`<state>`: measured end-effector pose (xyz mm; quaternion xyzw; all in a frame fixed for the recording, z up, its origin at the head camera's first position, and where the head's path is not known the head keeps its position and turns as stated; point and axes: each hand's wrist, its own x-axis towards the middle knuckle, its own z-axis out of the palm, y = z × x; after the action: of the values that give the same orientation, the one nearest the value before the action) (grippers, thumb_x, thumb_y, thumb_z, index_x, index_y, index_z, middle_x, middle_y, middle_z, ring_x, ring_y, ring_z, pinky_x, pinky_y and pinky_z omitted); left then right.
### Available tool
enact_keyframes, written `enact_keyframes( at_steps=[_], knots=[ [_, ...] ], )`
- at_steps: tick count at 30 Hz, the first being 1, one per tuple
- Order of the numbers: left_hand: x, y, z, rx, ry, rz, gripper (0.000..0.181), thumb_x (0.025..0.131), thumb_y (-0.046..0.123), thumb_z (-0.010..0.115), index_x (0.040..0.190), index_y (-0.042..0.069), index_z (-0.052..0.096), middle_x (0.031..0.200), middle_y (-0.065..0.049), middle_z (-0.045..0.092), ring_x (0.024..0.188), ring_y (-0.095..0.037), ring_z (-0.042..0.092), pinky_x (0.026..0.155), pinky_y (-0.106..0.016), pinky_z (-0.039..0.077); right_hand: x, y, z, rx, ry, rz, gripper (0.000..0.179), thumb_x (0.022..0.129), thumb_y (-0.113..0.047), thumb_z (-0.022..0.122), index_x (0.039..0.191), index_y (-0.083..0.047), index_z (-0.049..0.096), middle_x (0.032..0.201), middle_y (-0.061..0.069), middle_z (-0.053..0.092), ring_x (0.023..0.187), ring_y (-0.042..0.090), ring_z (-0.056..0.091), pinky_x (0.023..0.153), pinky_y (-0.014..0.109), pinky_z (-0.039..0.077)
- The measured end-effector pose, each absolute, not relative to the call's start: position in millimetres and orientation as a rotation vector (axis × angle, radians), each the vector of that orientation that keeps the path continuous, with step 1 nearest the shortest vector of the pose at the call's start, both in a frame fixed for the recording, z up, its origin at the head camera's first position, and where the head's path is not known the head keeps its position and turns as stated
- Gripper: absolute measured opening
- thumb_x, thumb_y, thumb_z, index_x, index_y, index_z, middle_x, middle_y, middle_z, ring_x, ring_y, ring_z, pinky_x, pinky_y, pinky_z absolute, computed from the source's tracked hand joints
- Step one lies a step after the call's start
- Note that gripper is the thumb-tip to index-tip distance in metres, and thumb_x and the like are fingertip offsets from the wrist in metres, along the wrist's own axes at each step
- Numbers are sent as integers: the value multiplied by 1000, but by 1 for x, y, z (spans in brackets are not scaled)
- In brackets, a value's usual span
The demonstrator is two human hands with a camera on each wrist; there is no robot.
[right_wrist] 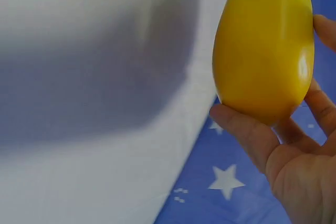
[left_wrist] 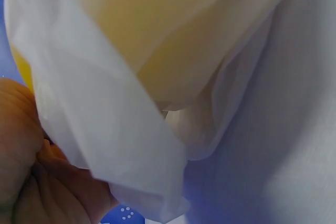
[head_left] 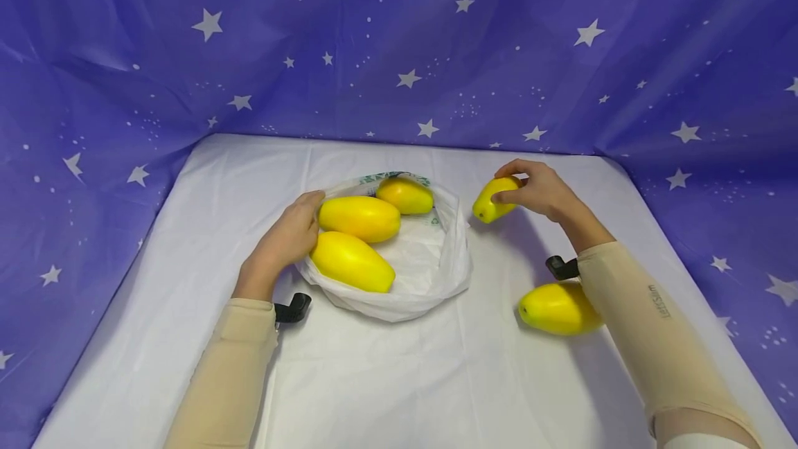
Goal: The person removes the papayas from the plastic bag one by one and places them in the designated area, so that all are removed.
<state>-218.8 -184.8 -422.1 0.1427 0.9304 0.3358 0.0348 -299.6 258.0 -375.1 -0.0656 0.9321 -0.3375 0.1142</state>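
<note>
A white plastic bag [head_left: 430, 289] lies with its mouth spread wide. Inside it are an upper yellow papaya [head_left: 405, 196], a middle papaya [head_left: 360, 219] and a lower papaya [head_left: 352, 262]. My left hand [head_left: 293, 231] grips the bag's left rim; in the left wrist view the white film [left_wrist: 105, 98] hides part of the fingers. To the right of the bag, my right hand [head_left: 537, 189] holds another papaya [head_left: 492, 203] between thumb and fingers, raised over the cloth in the right wrist view. One more papaya [head_left: 557, 308] lies below the right forearm, partly hidden by the sleeve.
A white cloth [head_left: 386, 373] covers the table. Blue fabric with white stars [head_left: 411, 47] stands behind and at both sides. Black wrist mounts [head_left: 293, 308] stick out beside both beige sleeves [head_left: 233, 366].
</note>
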Motion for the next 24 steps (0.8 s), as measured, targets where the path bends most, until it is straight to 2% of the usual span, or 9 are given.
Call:
enact_keyframes(
  at_steps=[8,13,18,24],
  knots=[
    [-218,-185,-422,437,2870,1007,51,97,-1,32,147,-11,29,153,-25,30,142,-38,24,119,-48,18,-320,261,-395,-191,2655,-946,49,79,-30,81,121,-13,62,134,9,50,114,33,50,87,41,51],
    [-220,-184,-419,455,2874,1000,51,97,-1,32,147,-11,29,153,-25,29,143,-38,24,119,-47,17,-321,262,-393,-202,2637,-988,46,80,-22,80,120,-10,60,132,10,50,114,33,50,89,42,51],
    [-220,-185,-419,447,2861,1001,51,97,-2,32,148,-11,28,153,-25,28,143,-37,23,119,-47,16,-319,262,-390,-223,2627,-997,50,80,-22,80,124,-10,58,140,12,45,125,38,44,99,49,46],
    [-218,-185,-420,437,2845,1009,51,99,0,30,148,-10,27,154,-25,27,144,-37,22,119,-47,16,-305,267,-377,-226,2781,-887,61,82,-38,76,134,-18,53,153,14,33,138,42,29,106,65,32]
  ],
)
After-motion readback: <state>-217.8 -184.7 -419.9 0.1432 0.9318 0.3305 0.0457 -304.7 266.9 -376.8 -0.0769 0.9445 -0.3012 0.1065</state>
